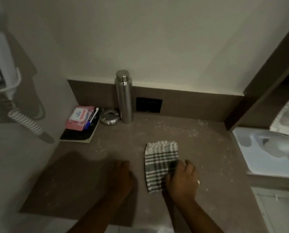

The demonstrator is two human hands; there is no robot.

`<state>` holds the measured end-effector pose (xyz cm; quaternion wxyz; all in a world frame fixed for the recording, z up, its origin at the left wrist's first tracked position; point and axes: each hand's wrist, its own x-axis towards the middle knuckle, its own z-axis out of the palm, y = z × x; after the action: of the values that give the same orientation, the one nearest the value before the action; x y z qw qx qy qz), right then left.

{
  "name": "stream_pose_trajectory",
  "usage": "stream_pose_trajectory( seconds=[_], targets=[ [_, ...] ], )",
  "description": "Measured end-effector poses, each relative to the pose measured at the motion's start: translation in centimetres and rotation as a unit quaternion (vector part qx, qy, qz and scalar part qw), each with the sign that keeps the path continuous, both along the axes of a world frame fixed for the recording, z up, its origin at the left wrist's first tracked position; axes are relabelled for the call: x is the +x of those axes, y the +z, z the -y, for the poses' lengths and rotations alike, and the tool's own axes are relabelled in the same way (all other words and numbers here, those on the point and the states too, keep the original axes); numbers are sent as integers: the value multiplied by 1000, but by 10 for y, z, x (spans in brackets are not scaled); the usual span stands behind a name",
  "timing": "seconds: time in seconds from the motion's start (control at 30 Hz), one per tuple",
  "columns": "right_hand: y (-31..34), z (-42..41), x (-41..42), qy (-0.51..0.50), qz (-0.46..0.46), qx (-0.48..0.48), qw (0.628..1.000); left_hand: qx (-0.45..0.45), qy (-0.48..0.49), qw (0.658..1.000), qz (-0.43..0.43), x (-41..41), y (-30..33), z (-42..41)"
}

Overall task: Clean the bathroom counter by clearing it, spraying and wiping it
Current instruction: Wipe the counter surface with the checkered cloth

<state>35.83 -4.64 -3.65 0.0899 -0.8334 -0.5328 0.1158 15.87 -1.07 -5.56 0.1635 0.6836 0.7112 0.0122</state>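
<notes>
Looks like a bathroom, possibly a hotel's: wall-mounted hairdryer (4, 64) with coiled cord (25, 121) left of the brown desk (83, 165), white basin (264, 153) to its right, ashtray (109, 117) and tissue pack (78, 117) at its back edge.

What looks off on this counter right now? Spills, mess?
White powdery specks are scattered over the brown counter, densest near the back right corner. The steel bottle, ashtray and wipes pack aren't cleared. The right hand rests on the checked cloth.
</notes>
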Motion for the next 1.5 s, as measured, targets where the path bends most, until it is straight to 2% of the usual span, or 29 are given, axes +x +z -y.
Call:
stream_pose_trajectory(
  seconds=[0.03,0.1,0.2,0.33,0.47,0.57,0.7,0.77,0.87,0.93,1.0,1.07,1.13,1.23,1.3,1.37,1.5],
  targets=[
    [-1,-4,-6,58,15,34,998,18,-19,1000,-1,-6,-3,-2],
    [-4,-24,-14,157,17,36,987,27,-59,998,-9,-15,-8,-6],
    [-25,-59,-20,233,42,-65,969,42,-106,993,-36,-26,-14,-7],
    [-49,-113,-21,266,86,-51,959,88,-126,988,-37,-32,-25,-7],
    [-58,-151,-42,238,65,-54,968,110,-124,986,-29,-36,-38,-8],
    [-60,-102,-42,250,47,-37,966,104,-117,988,-17,-37,-37,-7],
    [-54,44,-17,280,39,-32,959,85,-111,990,-22,-37,-33,-7],
    [-56,104,35,263,59,-54,962,83,-113,990,-33,-31,-29,-6],
    [-52,138,142,137,94,-93,982,89,-100,989,-63,-21,-24,-2],
    [-48,115,187,35,87,-104,990,98,-101,986,-85,-9,-22,1],
    [-49,70,190,-43,60,-100,992,97,-108,985,-93,11,-24,2],
    [-54,23,154,-29,43,-86,995,87,-101,988,-80,32,-29,0],
    [-60,4,97,56,32,-45,997,97,-99,988,-70,43,-37,-2],
    [-63,44,30,194,31,22,980,112,-96,987,-66,41,-41,-1],
    [-61,84,42,228,30,21,973,111,-98,987,-62,40,-39,0],
    [-62,115,91,182,51,-11,982,107,-97,988,-59,43,-34,0],
    [-52,128,188,14,72,-83,994,107,-97,987,-65,44,-33,0]
  ],
)
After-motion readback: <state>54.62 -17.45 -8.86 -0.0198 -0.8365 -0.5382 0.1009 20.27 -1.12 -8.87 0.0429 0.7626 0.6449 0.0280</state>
